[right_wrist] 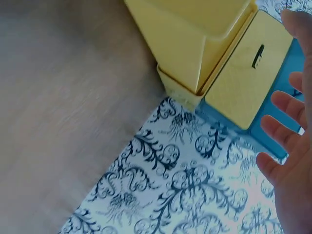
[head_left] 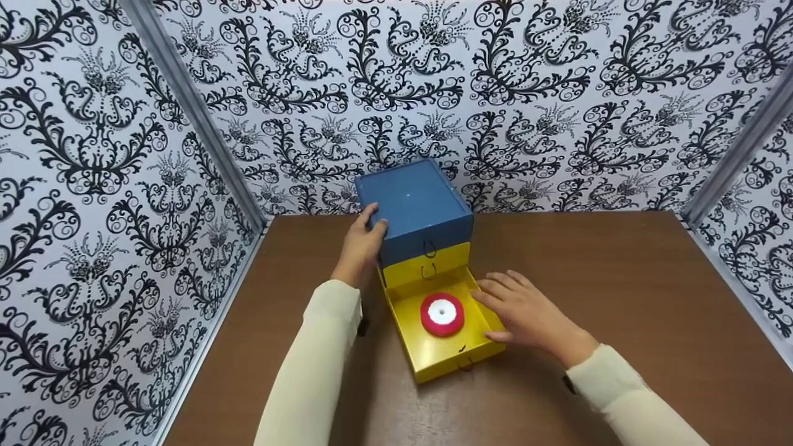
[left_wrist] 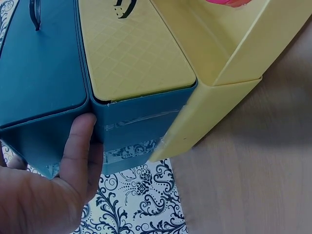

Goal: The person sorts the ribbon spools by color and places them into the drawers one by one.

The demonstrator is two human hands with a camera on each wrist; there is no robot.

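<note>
A small stacked drawer unit (head_left: 409, 192) has a blue top and a blue upper front. Below that is a yellow front (head_left: 452, 263) with a thin dark loop handle. The lowest yellow drawer (head_left: 427, 362) stands pulled out toward me. Inside it lies a round red thing with a white middle (head_left: 442, 314). My left hand (head_left: 360, 244) rests against the unit's left side and top edge, its thumb (left_wrist: 78, 146) extended along the blue side. By the drawer's right wall is my right hand (head_left: 526, 313), fingers spread and holding nothing.
Brown tabletop (head_left: 619, 291) extends around the drawers on both sides. Close behind the unit rises a wall (head_left: 557, 93) with a black-and-white scroll pattern. A similar patterned panel (head_left: 93, 186) borders the left side. Grey strips (head_left: 743, 142) run down the corners.
</note>
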